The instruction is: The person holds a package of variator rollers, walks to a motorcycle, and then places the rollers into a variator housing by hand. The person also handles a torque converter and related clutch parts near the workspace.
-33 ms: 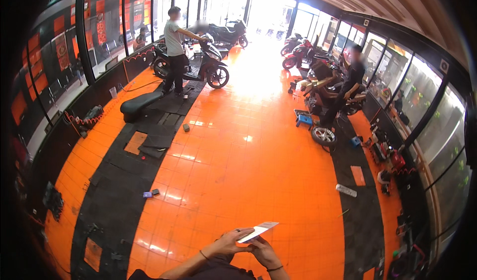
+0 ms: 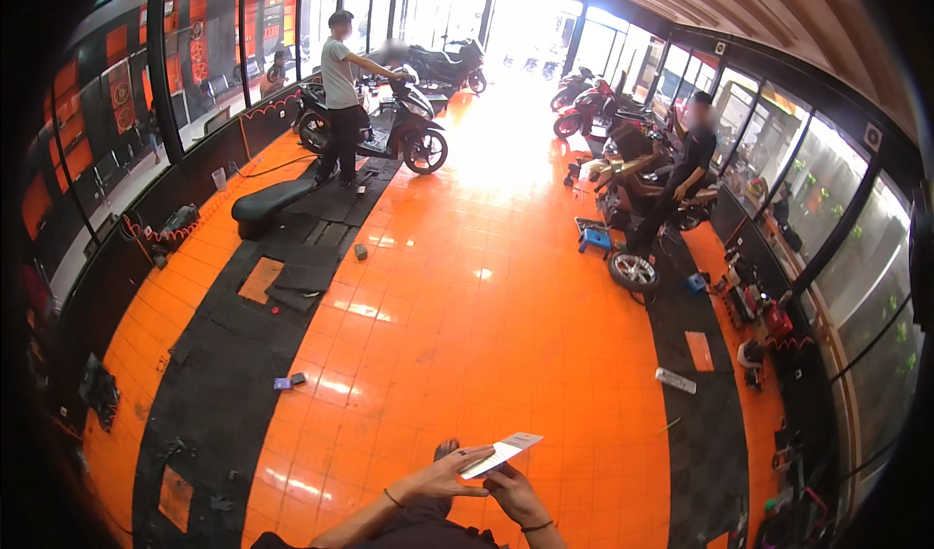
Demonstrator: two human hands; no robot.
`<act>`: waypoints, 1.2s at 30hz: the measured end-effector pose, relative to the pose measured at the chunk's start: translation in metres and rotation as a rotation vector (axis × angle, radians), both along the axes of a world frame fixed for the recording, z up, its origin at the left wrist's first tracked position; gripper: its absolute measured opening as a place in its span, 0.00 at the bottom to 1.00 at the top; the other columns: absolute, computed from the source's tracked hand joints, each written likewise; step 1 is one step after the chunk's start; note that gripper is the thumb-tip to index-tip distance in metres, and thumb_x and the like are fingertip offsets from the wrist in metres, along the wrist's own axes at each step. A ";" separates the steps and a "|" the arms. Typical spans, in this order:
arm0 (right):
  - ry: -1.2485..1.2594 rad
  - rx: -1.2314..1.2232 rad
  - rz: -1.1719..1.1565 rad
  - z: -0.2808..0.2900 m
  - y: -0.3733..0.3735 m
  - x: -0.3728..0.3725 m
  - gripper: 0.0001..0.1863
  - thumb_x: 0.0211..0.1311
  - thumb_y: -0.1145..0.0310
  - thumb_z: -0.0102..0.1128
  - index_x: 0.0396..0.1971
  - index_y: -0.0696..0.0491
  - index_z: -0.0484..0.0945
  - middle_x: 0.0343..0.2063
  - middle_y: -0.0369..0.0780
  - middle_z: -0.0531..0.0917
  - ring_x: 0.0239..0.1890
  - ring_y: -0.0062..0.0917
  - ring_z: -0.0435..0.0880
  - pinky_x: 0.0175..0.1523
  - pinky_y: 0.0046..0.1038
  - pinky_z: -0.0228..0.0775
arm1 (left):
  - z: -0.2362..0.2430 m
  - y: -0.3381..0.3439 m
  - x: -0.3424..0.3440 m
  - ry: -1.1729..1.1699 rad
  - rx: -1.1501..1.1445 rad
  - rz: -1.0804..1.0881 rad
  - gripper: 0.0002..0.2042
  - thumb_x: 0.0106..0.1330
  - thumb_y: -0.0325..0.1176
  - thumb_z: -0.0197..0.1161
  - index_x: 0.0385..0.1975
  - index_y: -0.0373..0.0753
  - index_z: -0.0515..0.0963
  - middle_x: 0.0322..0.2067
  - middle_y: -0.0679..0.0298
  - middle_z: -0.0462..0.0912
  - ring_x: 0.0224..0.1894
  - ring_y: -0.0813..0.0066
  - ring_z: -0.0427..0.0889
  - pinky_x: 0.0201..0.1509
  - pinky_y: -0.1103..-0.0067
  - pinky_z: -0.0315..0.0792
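Note:
At the bottom centre, my left hand [image 2: 448, 474] grips a flat white card or booklet [image 2: 499, 452], with fingers reaching across its left part. My right hand [image 2: 516, 495] holds it from below at the right, thumb raised against it. A small dark item seems to sit under the card, too hidden to make out. My foot [image 2: 446, 449] shows beyond my left hand, above the orange tiles.
Black mat strips [image 2: 195, 384] run along both sides of the orange floor [image 2: 467, 354]. A loose seat [image 2: 258, 208] lies left. One person [image 2: 341, 82] stands beside a scooter [image 2: 409, 135], another [image 2: 691, 150] at a partly dismantled motorbike [image 2: 632, 189]. A blue stool [image 2: 593, 237] and tools [image 2: 773, 315] are at right.
My hands and the card have shifted slightly left, and my foot shows more beyond them. The view has moved very slightly.

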State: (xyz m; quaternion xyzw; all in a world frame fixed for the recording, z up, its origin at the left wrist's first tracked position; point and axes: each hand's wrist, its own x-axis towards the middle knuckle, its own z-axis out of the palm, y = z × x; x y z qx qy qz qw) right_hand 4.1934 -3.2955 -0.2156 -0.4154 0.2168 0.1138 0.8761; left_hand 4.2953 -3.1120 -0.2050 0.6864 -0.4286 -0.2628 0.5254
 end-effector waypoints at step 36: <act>-0.366 -0.878 0.568 -0.031 -0.571 1.140 0.34 0.63 0.50 0.66 0.62 0.55 0.72 0.48 0.48 0.84 0.50 0.37 0.84 0.55 0.35 0.76 | -0.093 -0.554 1.078 0.762 -0.341 0.423 0.23 0.77 0.48 0.48 0.58 0.33 0.70 0.53 0.53 0.80 0.53 0.59 0.82 0.56 0.66 0.78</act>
